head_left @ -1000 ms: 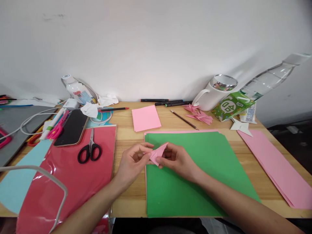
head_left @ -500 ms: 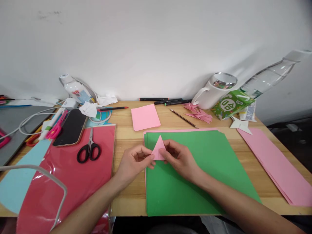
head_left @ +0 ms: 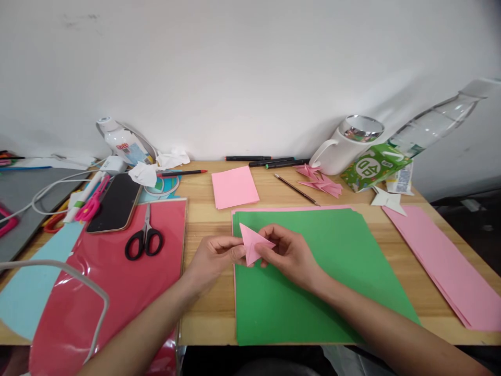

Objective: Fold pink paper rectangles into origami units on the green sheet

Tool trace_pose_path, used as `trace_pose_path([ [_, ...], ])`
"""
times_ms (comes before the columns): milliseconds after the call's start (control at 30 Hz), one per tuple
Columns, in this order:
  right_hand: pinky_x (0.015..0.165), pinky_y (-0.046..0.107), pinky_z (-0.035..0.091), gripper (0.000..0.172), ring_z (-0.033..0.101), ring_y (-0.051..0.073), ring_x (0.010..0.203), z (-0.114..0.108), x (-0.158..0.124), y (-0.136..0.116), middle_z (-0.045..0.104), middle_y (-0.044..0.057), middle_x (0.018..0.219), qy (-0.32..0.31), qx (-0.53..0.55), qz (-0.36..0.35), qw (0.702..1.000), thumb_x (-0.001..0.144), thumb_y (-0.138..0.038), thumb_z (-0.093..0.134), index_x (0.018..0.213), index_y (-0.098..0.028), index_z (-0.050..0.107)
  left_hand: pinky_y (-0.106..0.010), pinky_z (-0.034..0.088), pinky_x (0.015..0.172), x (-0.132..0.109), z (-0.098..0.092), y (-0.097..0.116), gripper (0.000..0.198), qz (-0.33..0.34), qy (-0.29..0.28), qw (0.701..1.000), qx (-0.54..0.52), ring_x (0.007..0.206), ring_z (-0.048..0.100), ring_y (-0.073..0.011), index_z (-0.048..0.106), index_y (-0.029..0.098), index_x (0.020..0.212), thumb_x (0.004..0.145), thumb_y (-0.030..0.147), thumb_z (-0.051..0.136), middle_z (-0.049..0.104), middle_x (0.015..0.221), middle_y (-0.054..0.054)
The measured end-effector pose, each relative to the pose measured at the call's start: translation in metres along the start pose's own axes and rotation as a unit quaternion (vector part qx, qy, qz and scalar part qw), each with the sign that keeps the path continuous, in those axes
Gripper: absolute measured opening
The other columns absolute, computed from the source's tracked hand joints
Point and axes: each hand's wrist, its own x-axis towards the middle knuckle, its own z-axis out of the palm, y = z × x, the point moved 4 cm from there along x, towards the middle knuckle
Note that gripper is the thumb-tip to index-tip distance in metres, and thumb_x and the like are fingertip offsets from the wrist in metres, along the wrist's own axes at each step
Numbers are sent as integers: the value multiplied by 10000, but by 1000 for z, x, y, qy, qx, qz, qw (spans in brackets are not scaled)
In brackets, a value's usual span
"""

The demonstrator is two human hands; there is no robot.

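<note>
Pink folded paper [head_left: 253, 243] is pinched between fingers of left hand [head_left: 213, 258] and right hand [head_left: 291, 254] above green sheet [head_left: 332, 261]; uneven pressure could skew its creases.

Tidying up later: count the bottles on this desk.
2. The white bottle is back left, beside the crumpled tissue; the clear bottle is back right, behind the green packet.

Setting: a paper-craft desk, home or office (cannot tell which), its wooden top [head_left: 203, 219] against a plain white wall [head_left: 250, 68] at 12 o'clock. Evidence: green sheet [head_left: 332, 271] and folded pink piece [head_left: 253, 243] at centre, red sheet [head_left: 117, 292] at 8 o'clock, scissors [head_left: 144, 241] at 9, markers [head_left: 270, 162] at 12, mug [head_left: 344, 146] at 1.
</note>
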Motion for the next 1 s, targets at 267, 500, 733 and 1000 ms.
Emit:
trace_pose_path([
  [267,490,210,415,217,474,84,531,-2,-2,-6,553,-29,657,1,-10,-4,1000,703,-336,714,744,-173,577,-243,531,669,0,2,0,233,-33,-32,997,-61,653,655,-142,757,153,767,630,334,808,733,721,-49],
  [500,535,213,396,197,484,94,572,0,-4,-13,564,-20,643,-20,-42,-16,999,694,-315,693,723,-167,566,-180,507,580,-1,5,3,233,-28,-20,999,-36,593,636,-110,754,155,746,608,331,820,728,678,-32],
  [733,509,198,378,119,470,84,556,4,-6,-11,556,-21,623,-2,-74,-20,997,700,-236,638,679,-160,548,-175,494,547,-1,5,7,161,-10,9,1000,13,552,616,-106,736,162,657,577,270,826,703,611,-1],
  [1000,529,219,441,141,542,106,582,5,-8,-9,628,9,656,-1,-50,-29,998,746,-290,656,712,-161,611,-207,490,559,-1,5,9,139,-3,23,999,35,567,605,-120,719,158,634,587,254,808,692,622,-10],
])
